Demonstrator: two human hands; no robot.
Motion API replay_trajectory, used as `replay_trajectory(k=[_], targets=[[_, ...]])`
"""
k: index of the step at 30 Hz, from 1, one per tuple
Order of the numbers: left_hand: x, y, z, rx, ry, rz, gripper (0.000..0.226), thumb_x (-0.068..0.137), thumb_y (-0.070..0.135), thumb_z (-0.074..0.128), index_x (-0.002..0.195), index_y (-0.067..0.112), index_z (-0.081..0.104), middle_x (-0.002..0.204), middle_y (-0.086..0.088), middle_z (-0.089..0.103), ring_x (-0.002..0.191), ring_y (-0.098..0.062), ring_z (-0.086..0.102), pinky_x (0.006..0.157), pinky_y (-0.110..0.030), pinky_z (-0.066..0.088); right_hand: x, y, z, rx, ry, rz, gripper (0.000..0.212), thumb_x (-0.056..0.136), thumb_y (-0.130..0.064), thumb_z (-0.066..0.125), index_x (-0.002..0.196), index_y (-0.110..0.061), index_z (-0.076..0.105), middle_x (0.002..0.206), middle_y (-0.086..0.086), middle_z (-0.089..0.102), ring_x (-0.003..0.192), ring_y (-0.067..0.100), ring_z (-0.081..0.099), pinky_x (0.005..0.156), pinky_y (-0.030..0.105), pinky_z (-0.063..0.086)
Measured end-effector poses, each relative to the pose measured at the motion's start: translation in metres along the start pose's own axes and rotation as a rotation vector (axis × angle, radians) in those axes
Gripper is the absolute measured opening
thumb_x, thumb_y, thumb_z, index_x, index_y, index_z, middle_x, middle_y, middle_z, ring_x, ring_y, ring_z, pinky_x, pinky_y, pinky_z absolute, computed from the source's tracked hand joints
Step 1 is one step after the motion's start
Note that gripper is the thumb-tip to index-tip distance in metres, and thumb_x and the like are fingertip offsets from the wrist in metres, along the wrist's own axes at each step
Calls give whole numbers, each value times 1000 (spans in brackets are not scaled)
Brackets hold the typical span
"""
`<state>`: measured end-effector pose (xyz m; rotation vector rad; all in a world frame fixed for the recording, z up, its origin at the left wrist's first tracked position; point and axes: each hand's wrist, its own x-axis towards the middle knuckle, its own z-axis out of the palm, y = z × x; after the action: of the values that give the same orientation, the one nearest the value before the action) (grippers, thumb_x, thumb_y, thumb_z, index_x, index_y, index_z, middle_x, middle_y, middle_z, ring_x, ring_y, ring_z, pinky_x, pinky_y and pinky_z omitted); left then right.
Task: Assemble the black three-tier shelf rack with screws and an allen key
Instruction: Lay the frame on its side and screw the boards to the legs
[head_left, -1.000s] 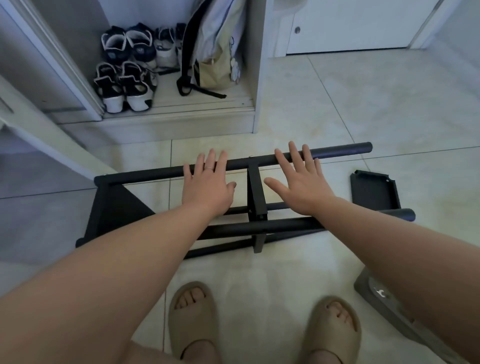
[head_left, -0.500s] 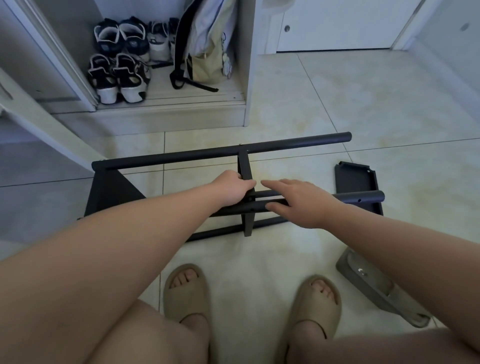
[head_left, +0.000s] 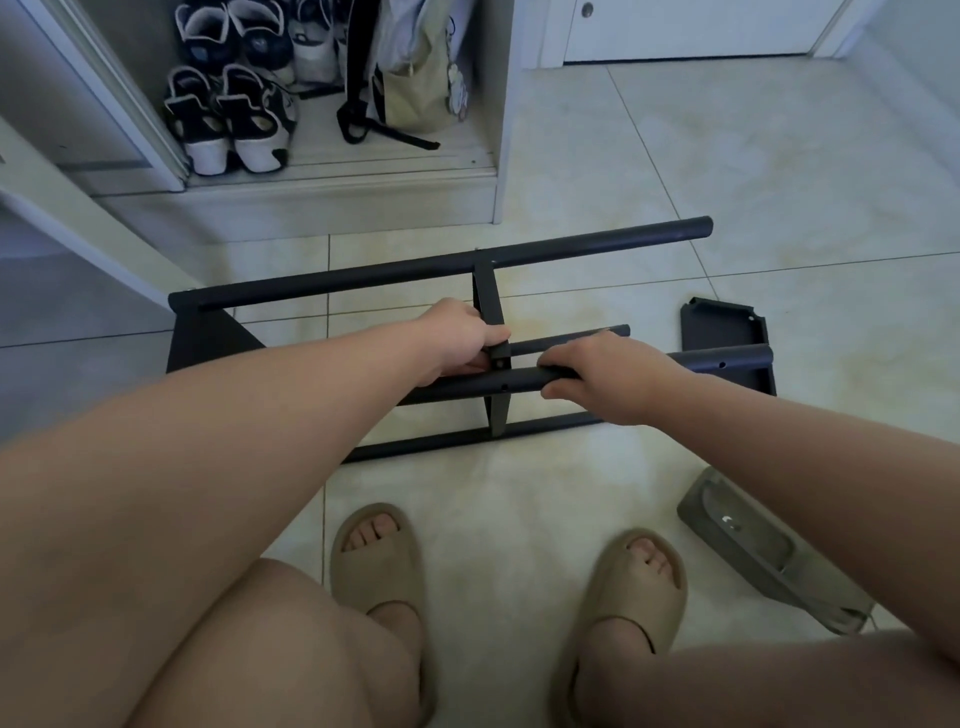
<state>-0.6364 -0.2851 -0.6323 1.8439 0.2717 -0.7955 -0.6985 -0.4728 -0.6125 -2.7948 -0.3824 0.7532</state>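
**Hands drop from the far tube to the near one**

A second ago both hands were lying flat and open by the far tube (head_left: 571, 244). Now they are clamping the near tube (head_left: 519, 383), and the person's knees are coming into the bottom of the view. The rack (head_left: 441, 444) is lying on its side on the tiled floor (head_left: 779, 182), just ahead of the person's tan sandals (head_left: 374, 551).

At the far left, the rack's black end panel (head_left: 208, 343) is standing on the floor and closing off the tube ends. Behind it, in the open cupboard (head_left: 337, 176), pairs of shoes (head_left: 228, 119) are sitting beside a bag (head_left: 410, 88).

The left hand (head_left: 457, 338) is gripping the near tube with its fingers curled round it, right against the crossbar (head_left: 488, 301). That crossbar is running from the far tube, across the near one, down to the lowest rail. Just right of the crossbar, the right hand (head_left: 613, 376) is gripping the same tube, with its fingers wrapping over the top and its thumb tucking underneath.

The tube's free right end is sticking out past that hand, above a loose panel (head_left: 722, 325) that is lying flat on the floor. Further right and nearer the person, a grey tray (head_left: 753, 551) is lying on the tiles, with the right forearm covering part of it.
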Motion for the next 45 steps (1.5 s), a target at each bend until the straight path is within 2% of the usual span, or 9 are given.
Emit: replay_trajectory(k=[4,11,19,22,26,31,34,39,45], targets=[[6,-4,2,18,-12,-4,21,95,19,67,112,7,63,96,-9,75,73,-17,74,57,-21,57,2,0,4,0,-12,6,8,102,-38,54,97,-32,54,91,-1,63,81,20,59,71,38,49],[15,-5,4,150,-22,-13,24,94,28,68,108,9,66,96,-9,77,82,-19,75,77,-28,60,7,1,11,-48,-23,48,14,103,-40,51,91,-32,50,96,0,60,93,27,58,71,38,48],[9,-1,1,338,-14,-5,45,89,37,70,118,3,67,115,-17,72,90,-24,63,104,-45,47,11,-2,13,-106,71,77,23,106,-38,46,118,-24,61,111,0,61,99,26,57,78,41,51],[6,-1,-1,391,1,15,39,89,36,69,108,3,70,105,-12,73,98,-30,67,96,-42,51,11,-4,16,-109,75,102,23,106,-38,45,117,-25,61,111,0,61,98,25,57,76,39,49],[-6,-2,2,528,61,63,28,95,34,60,96,6,65,77,-5,56,72,-24,51,60,-30,37,8,-1,15,-146,51,96,29,107,-36,43,129,-24,57,121,2,61,109,26,56,90,39,45],[-33,1,8,827,210,166,57,97,43,53,144,15,38,144,-8,46,130,-33,46,99,-40,40,-26,19,10,-157,78,86,61,106,-45,44,160,-30,21,166,-2,24,154,24,18,123,43,17],[-48,10,17,1026,270,403,59,97,47,50,148,19,36,154,-8,36,141,-33,31,108,-47,33,-61,40,14,-188,106,127,67,106,-49,41,162,-34,8,171,-5,4,157,22,0,126,47,8],[-63,22,70,1271,143,690,61,99,54,44,152,26,32,167,-4,12,153,-30,-1,121,-50,13,-129,81,28,-186,131,268,71,104,-54,42,161,-39,3,170,-9,-13,157,22,-11,125,51,5],[-67,24,173,1345,-78,872,62,99,51,46,154,25,29,165,-4,17,153,-28,8,120,-47,22,-192,146,60,-43,-23,470,71,104,-49,45,161,-41,3,171,-9,-6,157,23,-2,125,53,14]])
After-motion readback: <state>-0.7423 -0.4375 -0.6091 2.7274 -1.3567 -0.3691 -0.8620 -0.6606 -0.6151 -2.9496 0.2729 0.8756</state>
